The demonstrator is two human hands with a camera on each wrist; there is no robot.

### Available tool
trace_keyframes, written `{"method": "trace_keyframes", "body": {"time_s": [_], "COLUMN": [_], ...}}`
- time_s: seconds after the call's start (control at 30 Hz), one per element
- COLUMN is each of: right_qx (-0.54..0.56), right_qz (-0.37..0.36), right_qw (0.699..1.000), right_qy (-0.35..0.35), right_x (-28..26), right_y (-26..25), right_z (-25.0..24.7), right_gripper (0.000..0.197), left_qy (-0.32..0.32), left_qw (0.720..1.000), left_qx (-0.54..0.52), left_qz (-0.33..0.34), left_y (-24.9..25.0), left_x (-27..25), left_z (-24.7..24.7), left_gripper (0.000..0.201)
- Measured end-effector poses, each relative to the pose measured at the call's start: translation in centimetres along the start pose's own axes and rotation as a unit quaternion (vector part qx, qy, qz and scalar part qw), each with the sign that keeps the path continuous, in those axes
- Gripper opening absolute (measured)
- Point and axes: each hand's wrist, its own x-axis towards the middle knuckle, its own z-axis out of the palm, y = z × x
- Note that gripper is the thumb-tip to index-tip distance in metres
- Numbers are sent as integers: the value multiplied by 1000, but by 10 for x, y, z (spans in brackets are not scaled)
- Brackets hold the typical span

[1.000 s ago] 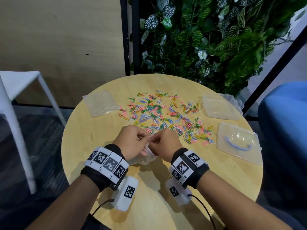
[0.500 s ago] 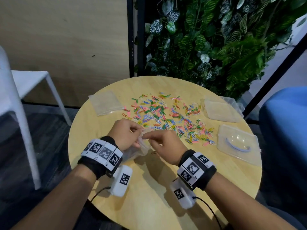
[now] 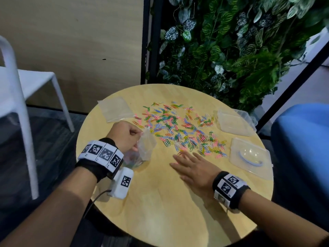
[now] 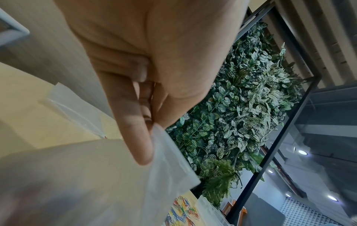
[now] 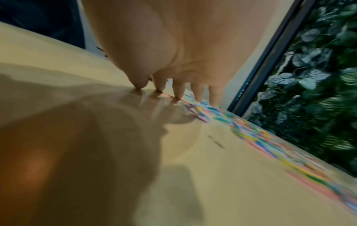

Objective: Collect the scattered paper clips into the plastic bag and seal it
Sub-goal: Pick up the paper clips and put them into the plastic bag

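**Left hand pinches the bag; right hand flat by the clips**

The round wooden table (image 3: 160, 202) carries everything; behind its far edge stands a wall of green foliage (image 3: 240, 50), a white chair (image 3: 19, 90) stands off its left side and a blue seat (image 3: 302, 139) off its right; across the middle of the table, running toward the right edge, the coloured paper clips (image 3: 179, 129) lie scattered in a broad band; a clear plastic lid with a blue handle (image 3: 249, 157) lies at the right edge, and a clear plastic container (image 3: 233, 122) sits at the far right edge beyond it; a spare flat bag (image 3: 115, 108) lies at the far left edge; the plastic bag (image 3: 146, 147) is held up just above the table near the left edge, just beside the left end of the clip band, with what look like a few coloured clips in its bottom, though that part is blurred; the left hand (image 3: 124, 135) has it by the upper edge, fingers curled and the film pinched between thumb and fingertips (image 4: 141, 146); the right hand (image 3: 194, 166) lies palm down toward the near side of the table, apart from the bag, its fingers straight and spread, holding nothing; its fingertips (image 5: 178, 91) touch the tabletop at the near edge of the clips.
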Motion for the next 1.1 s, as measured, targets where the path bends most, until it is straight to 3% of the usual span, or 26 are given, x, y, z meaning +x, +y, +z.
{"method": "trace_keyframes", "body": {"time_s": [0.2,0.4,0.63,0.7,0.77,0.8,0.87,0.9,0.93,0.97,1.03,1.1], "right_qx": [72,95,173,252,392,503,727,797,836,855,857,820], "right_qz": [152,160,329,387,428,420,332,280,244,218,199,218], "right_qw": [984,979,926,882,802,733,552,481,443,430,447,507], "right_qy": [-62,85,70,93,143,181,238,234,213,191,160,156], "right_x": [-10,1,7,3,1,1,3,6,10,15,26,35], "right_y": [35,42,55,62,64,62,51,42,31,18,-8,-25], "right_z": [-1,-2,-19,-26,-35,-42,-60,-68,-76,-82,-83,-75], "right_gripper": [49,30,27,11,10,12,16,18,19,17,12,10], "left_qy": [-15,-24,-41,-47,-54,-58,-62,-65,-67,-70,-76,-74], "left_qw": [1000,999,999,998,998,997,996,996,996,996,996,996], "left_qx": [12,27,29,36,43,48,57,59,57,53,43,45], "left_qz": [0,8,2,3,8,10,9,7,5,2,-1,-4], "left_y": [-4,1,5,9,14,17,21,23,25,27,31,33], "left_x": [3,0,-3,-5,-8,-9,-9,-8,-8,-8,-11,-13], "left_z": [1,5,11,17,25,30,40,45,51,56,67,76], "left_gripper": [14,14,17,17,16,16,17,18,19,20,21,22]}}
